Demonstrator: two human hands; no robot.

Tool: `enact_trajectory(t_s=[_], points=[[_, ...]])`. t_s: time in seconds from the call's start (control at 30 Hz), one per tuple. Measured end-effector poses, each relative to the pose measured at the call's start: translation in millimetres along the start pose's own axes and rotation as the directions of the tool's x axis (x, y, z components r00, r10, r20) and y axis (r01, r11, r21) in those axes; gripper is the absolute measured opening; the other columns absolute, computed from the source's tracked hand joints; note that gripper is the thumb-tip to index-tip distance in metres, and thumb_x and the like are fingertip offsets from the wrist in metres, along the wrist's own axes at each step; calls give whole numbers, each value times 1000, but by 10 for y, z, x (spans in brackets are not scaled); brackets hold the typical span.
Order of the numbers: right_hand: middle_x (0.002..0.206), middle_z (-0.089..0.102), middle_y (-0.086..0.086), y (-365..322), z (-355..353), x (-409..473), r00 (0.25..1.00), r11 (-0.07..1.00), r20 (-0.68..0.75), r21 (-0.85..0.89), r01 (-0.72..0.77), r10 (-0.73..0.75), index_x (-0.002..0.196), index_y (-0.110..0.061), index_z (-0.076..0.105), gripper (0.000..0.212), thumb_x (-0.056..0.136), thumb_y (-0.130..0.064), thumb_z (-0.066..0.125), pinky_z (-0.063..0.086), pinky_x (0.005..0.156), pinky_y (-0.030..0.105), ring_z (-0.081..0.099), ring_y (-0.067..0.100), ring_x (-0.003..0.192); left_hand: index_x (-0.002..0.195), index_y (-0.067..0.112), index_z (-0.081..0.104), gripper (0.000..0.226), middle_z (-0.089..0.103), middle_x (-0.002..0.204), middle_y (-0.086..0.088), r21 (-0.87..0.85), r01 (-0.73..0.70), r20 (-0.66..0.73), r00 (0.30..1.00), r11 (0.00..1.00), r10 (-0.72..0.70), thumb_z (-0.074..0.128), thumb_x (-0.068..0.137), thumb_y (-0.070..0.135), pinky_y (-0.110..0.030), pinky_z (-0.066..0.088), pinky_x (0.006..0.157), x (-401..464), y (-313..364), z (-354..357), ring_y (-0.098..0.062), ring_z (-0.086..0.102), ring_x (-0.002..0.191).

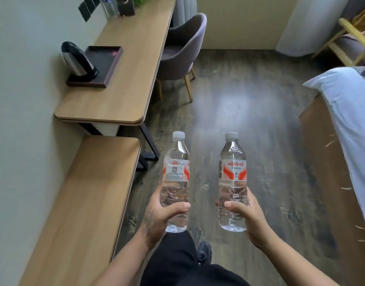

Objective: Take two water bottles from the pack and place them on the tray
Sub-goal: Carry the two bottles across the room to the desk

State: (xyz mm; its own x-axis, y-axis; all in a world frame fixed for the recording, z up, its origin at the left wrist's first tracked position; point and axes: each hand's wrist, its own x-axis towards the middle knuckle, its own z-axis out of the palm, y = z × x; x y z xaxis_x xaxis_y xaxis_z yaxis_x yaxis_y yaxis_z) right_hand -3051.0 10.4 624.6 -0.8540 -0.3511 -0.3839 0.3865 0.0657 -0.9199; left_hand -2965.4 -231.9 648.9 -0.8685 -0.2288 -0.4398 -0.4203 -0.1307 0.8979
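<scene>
Two clear water bottles with white caps and red-and-white labels stand upright in my hands over the floor. My left hand [160,215] grips the lower half of the left bottle [176,172]. My right hand [246,215] grips the lower half of the right bottle [232,172]. The dark rectangular tray [113,60] lies on the wooden desk far ahead on the left, well beyond both bottles. A steel and black kettle [77,60] stands on the tray's left part. The pack is not in view.
A long wooden desk [119,89] runs along the left wall, with a lower wooden bench [84,203] nearer me. A grey chair [181,52] stands by the desk. A bed with white sheets [346,112] fills the right side. Dark wood floor lies between.
</scene>
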Motion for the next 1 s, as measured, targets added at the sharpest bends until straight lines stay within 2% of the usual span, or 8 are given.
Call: enact_trajectory(t_s=[0.13, 0.23, 0.4, 0.53, 0.6, 0.67, 0.83, 1.0], points=[[115, 78, 15, -403, -131, 1005, 1000, 1000, -3, 10, -4, 4, 131, -15, 63, 75, 62, -38, 80, 59, 97, 51, 76, 36, 107, 128, 32, 73, 65, 84, 112, -2, -18, -35, 1, 999, 999, 35, 87, 64, 33, -32, 63, 86, 999, 515, 50, -20, 81, 104], [115, 78, 15, -654, -217, 1836, 1000, 1000, -16, -10, -3, 3, 128, -18, 65, 69, 63, -37, 80, 58, 98, 51, 75, 37, 109, 126, 31, 74, 64, 84, 112, -5, -32, -44, -6, 999, 999, 44, 88, 64, 31, -31, 64, 86, 1843, 787, 47, -22, 81, 104], [116, 78, 14, -1099, -264, 3196, 1000, 1000, -27, -15, -2, 2, 127, -22, 66, 65, 65, -36, 81, 59, 98, 51, 76, 36, 109, 131, 33, 71, 69, 83, 117, -4, -53, -39, 8, 999, 998, 40, 91, 64, 36, -48, 62, 93, 3223, 1249, -47, -27, 79, 108], [120, 78, 13, -1549, -277, 4115, 1000, 1000, -27, 19, -10, 11, 130, -21, 65, 69, 64, -34, 82, 58, 102, 55, 75, 36, 112, 129, 35, 72, 65, 82, 110, -1, -114, -10, 34, 999, 993, 14, 91, 67, 32, -33, 57, 73, 4138, 1742, -91, -20, 75, 90], [121, 77, 16, -1784, -298, 4522, 1000, 1000, -16, 20, 1, 0, 130, -17, 65, 69, 65, -31, 82, 56, 102, 55, 74, 40, 114, 129, 37, 72, 62, 84, 116, -3, -128, -24, 14, 1000, 991, 26, 90, 70, 35, -37, 60, 83, 4533, 2013, -96, -23, 81, 100], [119, 78, 16, -1996, -364, 4914, 1000, 1000, -10, 28, -9, 9, 129, -14, 65, 69, 64, -30, 82, 56, 101, 53, 74, 39, 112, 131, 36, 72, 61, 83, 121, -6, -132, -43, 2, 999, 990, 43, 88, 73, 38, -45, 61, 95, 4907, 2264, -62, -27, 80, 112], [111, 80, 4, -2553, -611, 6070, 999, 1000, 52, -10, -8, 9, 129, -14, 64, 73, 61, -34, 81, 57, 88, 34, 77, 17, 101, 132, 27, 72, 62, 82, 123, -13, -197, -60, -52, 997, 979, 51, 88, 72, 33, -54, 58, 101, 5936, 2807, 89, -38, 77, 116], [111, 80, 4, -2994, -870, 7332, 986, 1000, 164, -27, -6, 10, 125, -28, 67, 66, 61, -34, 81, 62, 82, 31, 78, 19, 99, 133, 21, 72, 65, 82, 113, -13, -314, -53, -153, 988, 948, 5, 89, 70, 30, -32, 65, 83, 6862, 3203, 284, -27, 82, 100]])
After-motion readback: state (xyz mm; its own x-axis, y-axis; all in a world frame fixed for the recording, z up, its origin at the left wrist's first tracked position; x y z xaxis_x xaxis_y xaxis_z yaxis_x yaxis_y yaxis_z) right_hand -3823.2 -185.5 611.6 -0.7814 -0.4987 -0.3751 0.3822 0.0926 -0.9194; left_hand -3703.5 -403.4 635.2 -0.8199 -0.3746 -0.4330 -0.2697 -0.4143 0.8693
